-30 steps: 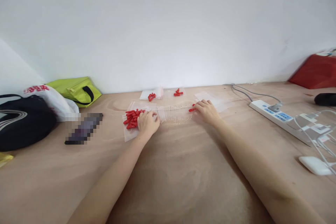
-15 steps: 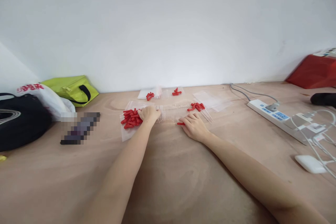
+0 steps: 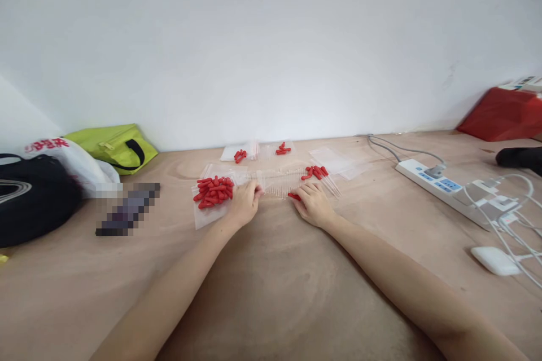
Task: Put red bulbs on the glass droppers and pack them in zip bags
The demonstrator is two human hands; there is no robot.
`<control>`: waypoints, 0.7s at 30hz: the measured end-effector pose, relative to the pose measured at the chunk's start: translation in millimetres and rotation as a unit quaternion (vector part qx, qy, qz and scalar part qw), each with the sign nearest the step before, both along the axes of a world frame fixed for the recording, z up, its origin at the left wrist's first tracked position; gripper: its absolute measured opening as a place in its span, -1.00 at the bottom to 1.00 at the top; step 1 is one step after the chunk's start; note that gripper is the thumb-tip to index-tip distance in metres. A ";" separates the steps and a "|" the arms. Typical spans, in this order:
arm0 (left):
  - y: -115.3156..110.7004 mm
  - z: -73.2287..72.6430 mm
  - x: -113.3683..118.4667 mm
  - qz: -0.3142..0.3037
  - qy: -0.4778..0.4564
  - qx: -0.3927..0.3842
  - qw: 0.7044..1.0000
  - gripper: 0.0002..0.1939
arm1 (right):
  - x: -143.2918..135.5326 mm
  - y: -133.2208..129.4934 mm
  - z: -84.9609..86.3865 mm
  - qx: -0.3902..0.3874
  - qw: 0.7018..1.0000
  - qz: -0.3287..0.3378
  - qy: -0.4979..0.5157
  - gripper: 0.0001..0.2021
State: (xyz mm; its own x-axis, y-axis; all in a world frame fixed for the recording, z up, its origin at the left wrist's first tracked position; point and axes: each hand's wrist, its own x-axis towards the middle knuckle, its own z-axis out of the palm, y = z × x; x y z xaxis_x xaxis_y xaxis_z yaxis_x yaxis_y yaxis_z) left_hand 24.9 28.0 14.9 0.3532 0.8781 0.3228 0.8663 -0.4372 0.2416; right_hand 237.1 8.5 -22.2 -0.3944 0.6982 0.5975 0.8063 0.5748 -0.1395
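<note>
My left hand is closed in a pinch at the left end of a row of thin, clear sticks; whatever lies between its fingers is too small to make out. Just left of it, small red peg-shaped pieces are heaped on a clear plastic bag. My right hand rests on the table with its fingers closed on one red piece. Behind that hand lie several thin sticks with red ends, their pale shafts pointing toward me.
Small bags with red pieces and an empty-looking clear bag lie farther back. On the left are a pixelated dark object, a lime bag and a black bag. A power strip with cables stands right.
My left hand has moved from the heap of red pieces to the right and slightly nearer me, uncovering the heap. My right hand has stayed in place with the red piece.
</note>
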 end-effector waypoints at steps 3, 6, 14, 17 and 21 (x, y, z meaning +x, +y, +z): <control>-12.8 -16.3 -8.8 -0.091 -0.045 0.018 0.995 -0.90 | -1.6 -0.9 1.5 -0.011 1.000 0.009 0.003 -0.81; -15.7 -26.3 -10.3 -0.126 -0.060 0.053 0.989 -0.85 | -2.2 -1.3 2.2 -0.026 0.999 0.019 0.008 -0.82; -14.8 -27.9 -7.5 -0.150 -0.049 0.087 0.984 -0.79 | -1.7 -0.7 -0.3 -0.054 0.995 0.067 0.041 -0.82; -15.6 -27.3 -6.3 -0.153 -0.045 0.086 0.983 -0.78 | -1.9 0.2 -1.2 -0.056 0.994 0.084 0.045 -0.82; -17.0 -25.1 -4.6 -0.154 -0.045 0.076 0.984 -0.77 | -2.4 0.8 -2.7 -0.056 0.992 0.105 0.051 -0.82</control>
State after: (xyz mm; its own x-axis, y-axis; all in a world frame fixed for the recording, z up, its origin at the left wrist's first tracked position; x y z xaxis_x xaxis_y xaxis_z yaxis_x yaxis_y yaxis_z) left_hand 20.3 11.0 -10.2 0.5590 0.6734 0.4838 0.6652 -0.7126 0.2232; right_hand 234.7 9.3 -24.9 -0.4806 0.6705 0.5652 0.6486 0.7056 -0.2855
